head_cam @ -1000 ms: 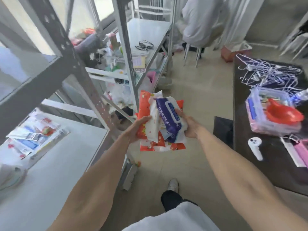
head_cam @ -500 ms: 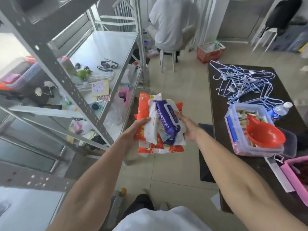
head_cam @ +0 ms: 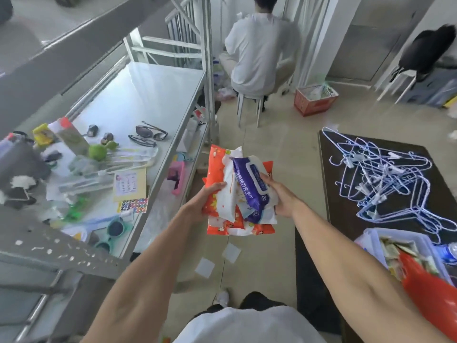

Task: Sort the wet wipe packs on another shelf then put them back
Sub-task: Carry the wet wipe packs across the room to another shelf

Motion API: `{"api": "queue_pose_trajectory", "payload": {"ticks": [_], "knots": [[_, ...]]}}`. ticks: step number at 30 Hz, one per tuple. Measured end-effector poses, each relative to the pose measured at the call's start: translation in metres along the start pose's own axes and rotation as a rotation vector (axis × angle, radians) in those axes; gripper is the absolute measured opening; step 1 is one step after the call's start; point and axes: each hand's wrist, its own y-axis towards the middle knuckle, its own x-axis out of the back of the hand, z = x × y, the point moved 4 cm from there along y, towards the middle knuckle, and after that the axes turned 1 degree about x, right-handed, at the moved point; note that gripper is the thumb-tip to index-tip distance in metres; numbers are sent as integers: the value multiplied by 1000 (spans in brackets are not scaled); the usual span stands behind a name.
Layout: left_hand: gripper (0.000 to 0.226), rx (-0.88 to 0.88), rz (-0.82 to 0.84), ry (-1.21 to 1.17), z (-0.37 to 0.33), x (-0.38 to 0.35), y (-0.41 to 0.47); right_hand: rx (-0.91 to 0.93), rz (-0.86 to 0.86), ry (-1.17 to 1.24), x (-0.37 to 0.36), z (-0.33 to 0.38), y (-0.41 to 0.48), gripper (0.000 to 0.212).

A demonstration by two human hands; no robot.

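Packs (head_cam: 238, 191): stacked, frame centre, above floor.
Left hand (head_cam: 201, 205): closed on packs' left edge.
Right hand (head_cam: 282, 200): closed on right edge.

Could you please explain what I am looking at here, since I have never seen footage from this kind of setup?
There is no machine: a person wears a camera on the head, looking down at their own bare arms. The left hand and right hand together clasp a bundle of wet wipe packs, orange ones underneath and a purple pack on top, above the floor. To the left stands a metal shelf with sunglasses, stationery and small toys. To the right is a dark table with a tangle of wire hangers. Another person sits on a stool beyond, facing away.
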Motion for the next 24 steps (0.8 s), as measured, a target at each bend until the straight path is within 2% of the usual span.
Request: {"api": "queue_pose_trajectory", "payload": {"ticks": [7, 10, 14, 16, 19, 24], "knots": [[62, 42, -23, 101, -81, -12, 117, -32, 2, 73, 55, 83, 74, 45], [53, 42, -16, 70, -113, -22, 171, -44, 16, 88, 85, 123, 112, 44], [55, 54, -51, 57, -159, -34, 230, -64, 75, 89, 120, 182, 163, 50], [65, 43, -86, 61, -183, -34, 253, -76, 91, 70, 131, 211, 187, 54], [93, 23, -108, 44, -210, -29, 285, -80, 124, 68, 137, 250, 217, 49], [97, 12, -145, -37, -241, -7, 334, -117, 155, 11, 144, 288, 279, 47]]}}
